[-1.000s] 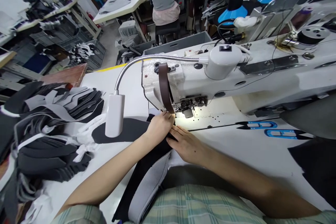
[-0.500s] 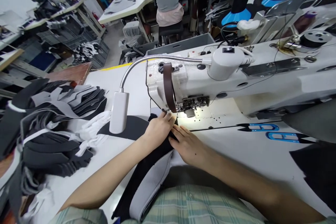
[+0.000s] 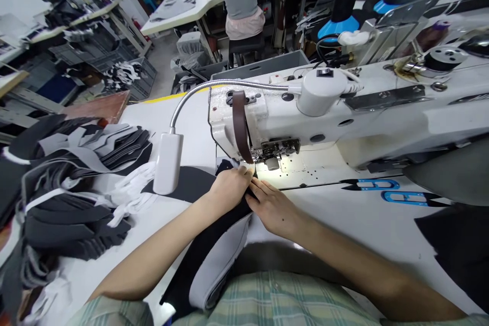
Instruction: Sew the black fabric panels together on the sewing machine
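A black fabric piece with a grey lining [image 3: 219,260] runs from my lap up to the needle area of a white sewing machine [image 3: 221,122]. My left hand [image 3: 231,186] is closed on its upper end, the fingers curled close beside the presser foot; the fingertips are partly hidden. Just to the right, my right hand [image 3: 273,206] pinches the fabric's edge, its fingers fairly straight and the thumb lower down. The two hands nearly touch. A brown strap [image 3: 240,125] hangs over the machine head in front of the needle, which I cannot make out.
A lamp [image 3: 168,163] on a bendable metal neck hangs left of the hands. Bundled grey and black fabric strips [image 3: 76,214] lie at left. Two blue thread snips [image 3: 407,197] and black fabric [image 3: 454,249] lie at right. A person [image 3: 242,0] sits at a table beyond.
The whole view has shifted slightly left. My left fingers have curled in more near the presser foot. Both hands stay on the fabric in about the same place.
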Demonstrator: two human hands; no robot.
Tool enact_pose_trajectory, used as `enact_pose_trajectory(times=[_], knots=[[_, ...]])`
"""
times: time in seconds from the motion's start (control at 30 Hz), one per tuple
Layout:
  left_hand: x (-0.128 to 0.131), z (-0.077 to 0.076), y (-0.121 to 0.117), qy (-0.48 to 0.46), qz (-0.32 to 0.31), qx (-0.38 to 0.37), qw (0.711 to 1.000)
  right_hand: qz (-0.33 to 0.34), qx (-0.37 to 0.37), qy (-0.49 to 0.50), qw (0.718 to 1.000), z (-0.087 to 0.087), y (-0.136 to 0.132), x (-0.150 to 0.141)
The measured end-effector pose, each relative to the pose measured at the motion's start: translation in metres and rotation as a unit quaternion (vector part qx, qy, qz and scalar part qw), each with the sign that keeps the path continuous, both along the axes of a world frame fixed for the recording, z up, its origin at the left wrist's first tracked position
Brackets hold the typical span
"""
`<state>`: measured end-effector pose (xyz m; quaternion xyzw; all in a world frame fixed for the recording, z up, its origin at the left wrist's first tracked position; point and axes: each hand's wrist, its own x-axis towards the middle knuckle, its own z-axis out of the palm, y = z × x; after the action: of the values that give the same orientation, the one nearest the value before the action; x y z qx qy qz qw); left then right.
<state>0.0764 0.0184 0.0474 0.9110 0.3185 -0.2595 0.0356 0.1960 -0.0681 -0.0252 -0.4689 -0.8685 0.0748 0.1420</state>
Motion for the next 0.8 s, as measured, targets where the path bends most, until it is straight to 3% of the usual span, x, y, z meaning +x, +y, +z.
enact_pose_trajectory(times=[0.23,0.37,0.47,0.63,0.7,0.8], knots=[[0.006,-0.01,0.013,-0.028,-0.033,0.007,0.999,-0.009,0.089,-0.004,0.996,-0.015,0.01,-0.002],[0.004,-0.011,0.017,-0.031,-0.049,0.034,0.998,-0.019,0.116,-0.014,0.993,-0.014,0.011,-0.003],[-0.014,0.0,0.024,-0.03,-0.018,0.049,0.998,-0.006,0.07,-0.036,0.997,0.001,0.008,-0.001],[-0.047,0.034,0.033,-0.01,0.063,0.144,0.988,0.067,-0.036,-0.079,0.994,0.038,0.004,-0.002],[-0.048,0.041,0.027,-0.011,0.036,0.133,0.99,0.074,-0.061,-0.084,0.992,0.043,0.007,-0.004],[-0.041,0.04,0.011,-0.013,-0.035,0.044,0.998,0.07,-0.091,-0.095,0.989,0.039,0.009,-0.01]])
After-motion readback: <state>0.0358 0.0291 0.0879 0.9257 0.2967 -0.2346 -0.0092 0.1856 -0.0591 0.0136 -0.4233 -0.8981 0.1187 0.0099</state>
